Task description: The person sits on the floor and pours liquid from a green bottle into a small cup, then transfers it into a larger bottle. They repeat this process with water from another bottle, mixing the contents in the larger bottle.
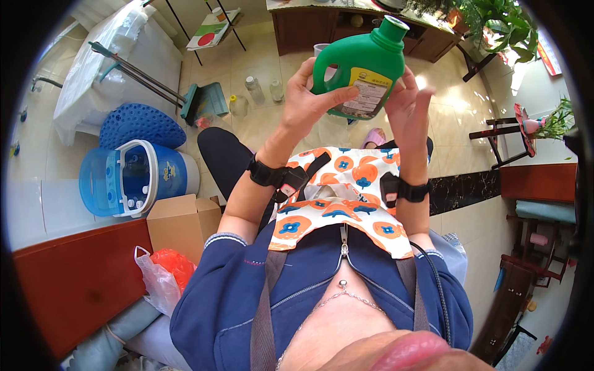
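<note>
My left hand [315,95] holds a green plastic jug bottle [371,51] by its handle side, the thumb lying across its label. The bottle is raised above my lap and tilted, its uncapped-looking neck toward the upper right; the label bears writing. At the bottle's right side is my right hand [408,106], with the thumb sticking out away from it. Its other fingers are partly hidden behind the bottle, so a grip cannot be made out. Behind the handle shows part of a clear plastic container [319,49]. Below, a persimmon-print apron [362,174] covers my lap.
Several clear bottles [254,89] stand on the tiled floor beside a teal dustpan [213,99]. Left of me are a blue-and-white plastic tub [178,169] and a cardboard box [178,222]. A wooden cabinet [304,30] stands ahead, a plant stand [503,134] to the right.
</note>
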Demonstrator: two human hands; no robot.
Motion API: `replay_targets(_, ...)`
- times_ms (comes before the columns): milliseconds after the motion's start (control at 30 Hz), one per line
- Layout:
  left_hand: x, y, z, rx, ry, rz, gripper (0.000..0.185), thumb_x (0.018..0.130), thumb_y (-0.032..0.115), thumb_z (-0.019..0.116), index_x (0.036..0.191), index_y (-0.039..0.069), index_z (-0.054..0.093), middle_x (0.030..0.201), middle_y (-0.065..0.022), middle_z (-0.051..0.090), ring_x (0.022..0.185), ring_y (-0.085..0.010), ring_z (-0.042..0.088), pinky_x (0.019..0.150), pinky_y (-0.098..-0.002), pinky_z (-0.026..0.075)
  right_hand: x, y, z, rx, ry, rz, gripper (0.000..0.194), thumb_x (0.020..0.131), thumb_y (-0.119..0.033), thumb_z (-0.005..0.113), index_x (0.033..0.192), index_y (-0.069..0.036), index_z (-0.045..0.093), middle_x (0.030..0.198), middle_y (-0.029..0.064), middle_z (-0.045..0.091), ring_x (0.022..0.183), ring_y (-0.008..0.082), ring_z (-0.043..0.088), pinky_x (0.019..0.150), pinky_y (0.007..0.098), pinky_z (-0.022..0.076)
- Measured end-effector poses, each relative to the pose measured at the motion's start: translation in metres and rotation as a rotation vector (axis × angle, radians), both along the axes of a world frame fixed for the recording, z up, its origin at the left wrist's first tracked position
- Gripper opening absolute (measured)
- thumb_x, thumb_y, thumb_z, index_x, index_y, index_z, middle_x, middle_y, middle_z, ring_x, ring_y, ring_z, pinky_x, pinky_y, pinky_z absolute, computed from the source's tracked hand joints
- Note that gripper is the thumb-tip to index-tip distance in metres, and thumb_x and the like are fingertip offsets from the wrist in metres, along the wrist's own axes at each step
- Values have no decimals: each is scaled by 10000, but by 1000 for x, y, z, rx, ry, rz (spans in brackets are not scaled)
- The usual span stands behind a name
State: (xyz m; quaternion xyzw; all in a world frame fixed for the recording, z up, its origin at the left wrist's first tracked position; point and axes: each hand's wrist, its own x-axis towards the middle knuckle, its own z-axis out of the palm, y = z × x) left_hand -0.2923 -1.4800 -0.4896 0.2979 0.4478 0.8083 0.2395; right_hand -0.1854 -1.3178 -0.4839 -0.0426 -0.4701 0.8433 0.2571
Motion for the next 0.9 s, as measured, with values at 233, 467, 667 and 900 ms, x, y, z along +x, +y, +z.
replay_targets(233, 13, -5, -12, -10, 372, 167, 545, 734, 183, 866, 1178, 40, 582, 1272, -90, 442, 1174, -202, 527, 883, -331, 550, 11, -14, -7, 294, -2, 18, 548, 799, -8, 738, 1297, -25, 508, 1143, 88, 656, 989, 169, 655, 842, 299, 546)
replay_targets(467, 23, -8, -19, -117, 568, 269, 594, 808, 168, 792, 1321, 36, 522, 1379, -197, 351, 1343, -351, 337, 1063, -426, 366, -7, -17, -15, 374, 132, -5, 581, 852, -46, 696, 1379, -23, 451, 1155, 52, 618, 1035, 137, 595, 903, 281, 495)
replay_targets(667, 21, 16, -23, -435, 943, 872, 632, 801, 138, 786, 1355, 62, 492, 1450, -252, 193, 1341, -431, 317, 1057, -453, 368, -20, -68, -9, 803, 3, -458, 724, 894, -166, 686, 1489, 12, 314, 1243, 206, 595, 1146, 257, 609, 939, 344, 487)
replay_targets(900, 25, 33, -14, -265, 960, 1013, 504, 863, 104, 710, 1342, 144, 560, 1481, -212, 169, 1346, -418, 324, 1082, -473, 330, -33, -84, 2, 728, -111, -693, 484, 913, -226, 656, 1248, 40, 429, 947, 197, 669, 797, 298, 692, 699, 369, 543)
